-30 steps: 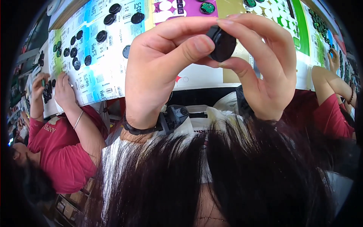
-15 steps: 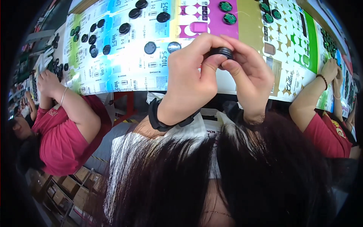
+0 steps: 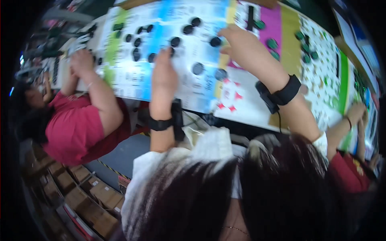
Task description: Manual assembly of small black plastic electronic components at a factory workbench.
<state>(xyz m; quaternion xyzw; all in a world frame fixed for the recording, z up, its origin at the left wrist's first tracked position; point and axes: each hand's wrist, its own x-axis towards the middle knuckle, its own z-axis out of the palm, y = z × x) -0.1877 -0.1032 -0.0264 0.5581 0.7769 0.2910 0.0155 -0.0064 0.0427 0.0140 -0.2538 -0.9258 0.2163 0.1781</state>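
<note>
My left hand [image 3: 164,76] reaches over the printed sheets, its fingertips beside a small black round part [image 3: 172,52] that they partly cover. Motion smears these fingers, so their grip is unclear. Further right, my right hand [image 3: 240,45] is stretched out to the left. Its thumb and a finger are apart near another black round part [image 3: 215,41]. Close by on the sheets lie a black disc [image 3: 175,41], a pair of black discs [image 3: 188,29] and two greyer discs [image 3: 198,68]. Black straps circle both my wrists.
More black discs [image 3: 137,54] lie at the left, and green-and-black round parts [image 3: 272,43] at the right. A black bar-shaped thing [image 3: 251,18] is at the back. Co-workers in red shirts [image 3: 82,130] sit on both sides. Cardboard boxes [image 3: 102,193] stand at lower left.
My hands were together on a black round part; now they are apart, stretched out over the sheets, and I cannot make out that part in them. The view has shifted and blurred.
</note>
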